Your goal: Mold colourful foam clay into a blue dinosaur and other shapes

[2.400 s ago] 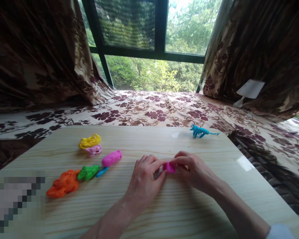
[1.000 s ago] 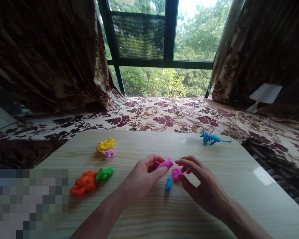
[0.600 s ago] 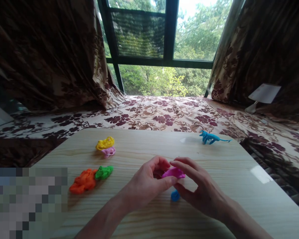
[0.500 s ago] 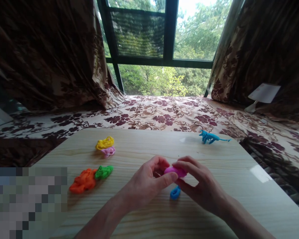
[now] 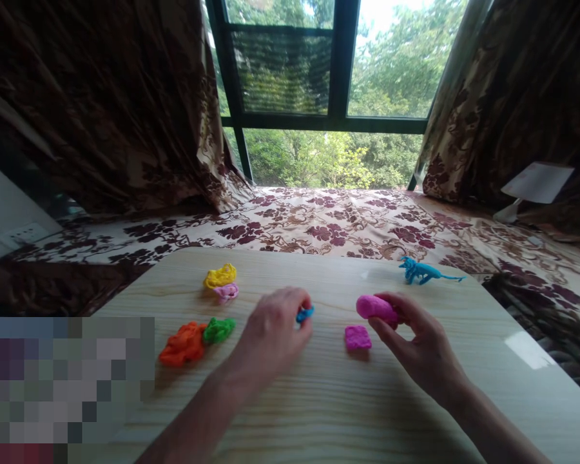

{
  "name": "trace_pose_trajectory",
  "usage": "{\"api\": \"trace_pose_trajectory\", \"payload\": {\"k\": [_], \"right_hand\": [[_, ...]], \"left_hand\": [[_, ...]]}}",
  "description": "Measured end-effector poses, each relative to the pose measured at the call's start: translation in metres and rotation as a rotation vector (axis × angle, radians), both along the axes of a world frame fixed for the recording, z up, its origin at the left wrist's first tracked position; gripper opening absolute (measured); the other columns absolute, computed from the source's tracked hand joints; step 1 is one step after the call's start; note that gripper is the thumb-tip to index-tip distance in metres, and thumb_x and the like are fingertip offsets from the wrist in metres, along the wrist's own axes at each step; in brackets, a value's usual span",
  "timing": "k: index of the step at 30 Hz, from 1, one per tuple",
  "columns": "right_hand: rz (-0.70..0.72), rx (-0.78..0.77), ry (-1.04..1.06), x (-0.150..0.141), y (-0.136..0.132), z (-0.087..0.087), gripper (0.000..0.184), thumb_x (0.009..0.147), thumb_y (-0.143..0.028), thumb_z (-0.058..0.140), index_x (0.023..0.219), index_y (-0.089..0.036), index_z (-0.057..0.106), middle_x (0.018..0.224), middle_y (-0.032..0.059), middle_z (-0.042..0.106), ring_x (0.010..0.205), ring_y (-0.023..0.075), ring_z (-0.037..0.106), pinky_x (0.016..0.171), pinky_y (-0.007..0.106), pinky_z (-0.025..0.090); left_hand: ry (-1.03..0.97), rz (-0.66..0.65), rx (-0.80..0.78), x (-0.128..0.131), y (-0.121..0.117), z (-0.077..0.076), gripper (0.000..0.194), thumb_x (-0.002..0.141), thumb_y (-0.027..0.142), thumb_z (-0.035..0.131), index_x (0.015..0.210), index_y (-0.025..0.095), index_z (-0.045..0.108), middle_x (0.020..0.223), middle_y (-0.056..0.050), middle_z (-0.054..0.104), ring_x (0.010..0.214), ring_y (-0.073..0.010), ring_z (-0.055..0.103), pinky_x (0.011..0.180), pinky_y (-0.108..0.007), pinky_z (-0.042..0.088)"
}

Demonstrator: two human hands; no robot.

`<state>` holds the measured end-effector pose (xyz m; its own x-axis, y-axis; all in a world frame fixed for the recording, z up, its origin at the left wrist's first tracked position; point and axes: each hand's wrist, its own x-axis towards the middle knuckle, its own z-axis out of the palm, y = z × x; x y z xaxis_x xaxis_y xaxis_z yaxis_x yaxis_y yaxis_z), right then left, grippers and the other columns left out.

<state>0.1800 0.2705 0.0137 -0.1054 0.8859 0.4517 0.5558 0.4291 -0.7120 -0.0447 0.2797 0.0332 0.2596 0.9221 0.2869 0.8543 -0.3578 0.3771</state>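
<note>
In the head view my left hand [image 5: 280, 325] is closed in a pinch round a small piece of blue modelling clay [image 5: 304, 314], above the middle of the table. My right hand [image 5: 418, 335] grips a thick, rounded lump of pink modelling clay [image 5: 376, 309] between thumb and fingers, its blunt end pointing left. Just below that lump, a flat pink clay square [image 5: 357, 338] lies on the table, apart from both hands. The left hand is slightly blurred, and its fingers partly hide the blue piece.
On the pale wooden table [image 5: 299, 412], orange clay [image 5: 182, 343] touches green clay [image 5: 218, 330] at left. Behind them lie yellow clay [image 5: 220, 276] and light pink clay [image 5: 226, 292]. A blue animal figure [image 5: 423, 270] stands at the back right. A white lamp [image 5: 536, 182] stands beyond.
My hands have moved apart. The blue clay ring has left the table, and a blue piece is now in my left hand. The pink square has come into view; my right hand alone holds the pink lump.
</note>
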Motion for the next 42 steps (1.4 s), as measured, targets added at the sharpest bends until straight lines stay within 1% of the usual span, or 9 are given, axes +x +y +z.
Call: {"api": "trace_pose_trajectory", "payload": {"k": [3,7,10,12,13,16,18,28,42], "right_hand": [[0.015,-0.027,-0.02,0.001,0.0,-0.003,0.028,0.081,-0.03,0.058,0.108,-0.023,0.055,0.095,0.0037,0.062,0.077,0.0162,0.059,0.06,0.024,0.049],[-0.003,-0.029,-0.019,0.002,-0.001,-0.008,0.035,0.079,-0.032,0.061,0.111,-0.023,0.054,0.096,0.0048,0.062,0.076,0.017,0.059,0.054,0.023,0.049],[0.068,-0.022,-0.02,0.0,-0.002,-0.008,0.03,0.079,-0.031,0.06,0.108,-0.023,0.057,0.098,0.0054,0.061,0.082,0.0183,0.059,0.062,0.025,0.05],[0.146,-0.022,-0.031,-0.003,-0.004,-0.008,0.029,0.08,-0.029,0.06,0.107,-0.023,0.058,0.096,0.0055,0.061,0.08,0.0181,0.06,0.063,0.026,0.05],[0.187,-0.018,-0.043,-0.005,-0.005,-0.007,0.028,0.079,-0.028,0.06,0.107,-0.023,0.058,0.095,0.0055,0.061,0.079,0.018,0.06,0.064,0.026,0.05],[0.3,0.008,-0.066,-0.011,-0.007,-0.007,0.029,0.08,-0.022,0.06,0.108,-0.024,0.058,0.094,0.0055,0.059,0.08,0.0177,0.059,0.068,0.027,0.05],[0.348,0.014,-0.06,-0.014,-0.009,-0.006,0.03,0.08,-0.018,0.058,0.109,-0.025,0.057,0.095,0.0052,0.058,0.082,0.0172,0.059,0.071,0.027,0.049],[0.396,-0.035,0.0,-0.017,-0.014,0.002,0.027,0.078,-0.015,0.057,0.104,-0.022,0.055,0.092,0.0041,0.058,0.079,0.0155,0.057,0.068,0.026,0.047],[0.248,-0.094,0.043,-0.029,-0.023,0.007,0.01,0.076,-0.012,0.055,0.083,-0.018,0.055,0.072,-0.0003,0.057,0.065,0.012,0.053,0.06,0.025,0.044]], "left_hand": [[0.209,0.33,0.089,-0.04,0.02,0.003,0.008,0.076,0.019,0.046,0.077,0.021,0.054,0.082,-0.005,0.06,0.082,-0.0216,0.055,0.071,-0.032,0.037],[0.386,0.456,0.0,-0.068,0.024,0.001,0.014,0.075,0.024,0.047,0.068,0.019,0.058,0.077,-0.01,0.062,0.082,-0.0281,0.055,0.068,-0.037,0.037],[0.258,0.417,0.061,-0.056,0.019,0.003,0.018,0.076,0.031,0.05,0.072,0.018,0.062,0.086,-0.012,0.062,0.092,-0.0322,0.052,0.075,-0.043,0.037],[-0.008,0.326,0.068,-0.036,0.013,0.006,0.022,0.078,0.035,0.05,0.079,0.017,0.062,0.093,-0.012,0.062,0.097,-0.0293,0.051,0.084,-0.042,0.036],[-0.204,0.23,-0.011,-0.024,0.009,0.007,0.024,0.08,0.036,0.048,0.084,0.016,0.062,0.093,-0.01,0.062,0.095,-0.0255,0.053,0.085,-0.038,0.038],[-0.735,-0.147,-0.544,0.007,-0.004,0.006,0.034,0.081,0.042,0.049,0.103,0.017,0.058,0.096,-0.007,0.064,0.086,-0.0192,0.058,0.074,-0.029,0.045],[-0.89,-0.279,-0.771,0.018,-0.01,0.002,0.035,0.081,0.042,0.05,0.1,0.014,0.059,0.092,-0.008,0.065,0.08,-0.0174,0.059,0.07,-0.028,0.046],[-1.143,-0.217,-0.957,0.025,-0.014,-0.001,0.026,0.074,0.033,0.062,0.092,0.015,0.058,0.086,-0.007,0.066,0.082,-0.0191,0.061,0.074,-0.032,0.046],[-1.204,-0.177,-0.913,0.038,-0.021,-0.001,0.014,0.076,0.023,0.056,0.082,0.013,0.064,0.076,-0.005,0.066,0.072,-0.0149,0.056,0.07,-0.028,0.045]]}}
